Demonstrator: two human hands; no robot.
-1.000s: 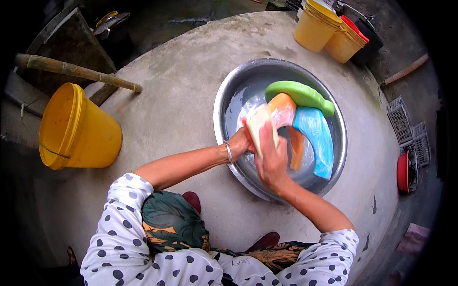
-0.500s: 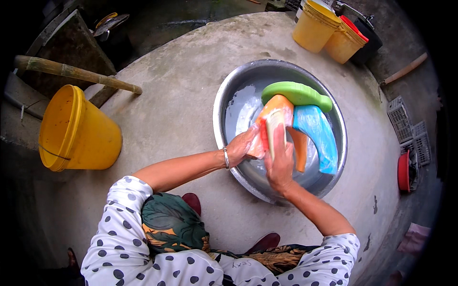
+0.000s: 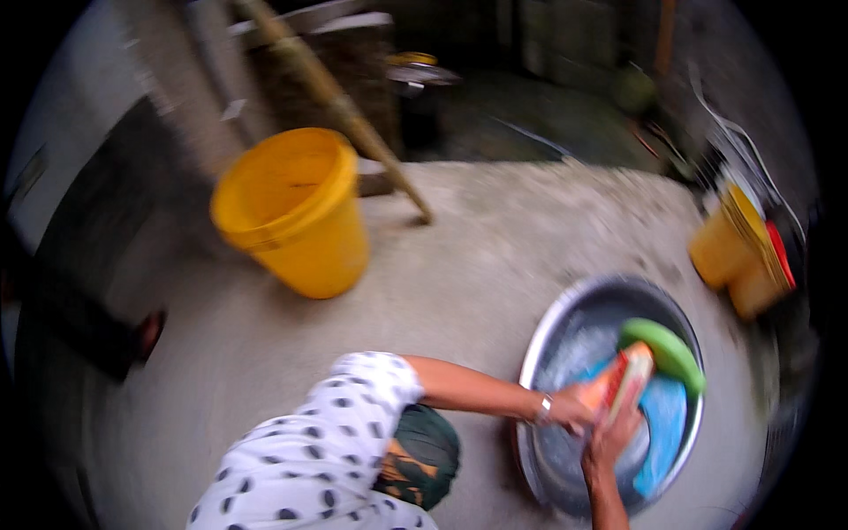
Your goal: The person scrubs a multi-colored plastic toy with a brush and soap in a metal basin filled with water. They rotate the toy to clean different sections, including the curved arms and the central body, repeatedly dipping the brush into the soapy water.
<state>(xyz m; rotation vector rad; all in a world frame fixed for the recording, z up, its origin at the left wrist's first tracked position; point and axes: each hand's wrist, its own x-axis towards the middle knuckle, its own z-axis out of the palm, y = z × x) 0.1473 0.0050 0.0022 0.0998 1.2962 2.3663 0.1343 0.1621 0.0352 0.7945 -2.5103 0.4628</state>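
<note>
A metal basin (image 3: pixel 533 371) stands on the concrete at my right. My left hand (image 3: pixel 572 410) is closed on an orange plastic piece (image 3: pixel 601 387), steadying it over the basin. My right hand (image 3: pixel 611 438) grips a pale-backed scrub brush (image 3: pixel 632 378) with a red lower side, pressed against the orange piece. A rounded green plastic piece (image 3: pixel 669 355) leans on the basin's far right wall. Below it lies a curved, wet blue plastic piece (image 3: pixel 664 428). Motion blur hides the fingertips and the exact contact.
A large yellow bucket (image 3: pixel 296 216) stands left of the basin, with a bamboo pole (image 3: pixel 358 124) slanting behind it. More yellow buckets (image 3: pixel 729 252) are at the far right. Another person's foot (image 3: pixel 150 336) shows at the left edge.
My view has swung left, so the basin and my hands now appear lower right. Another person's leg has come into view. Both hands keep their hold on the orange piece and the brush.
</note>
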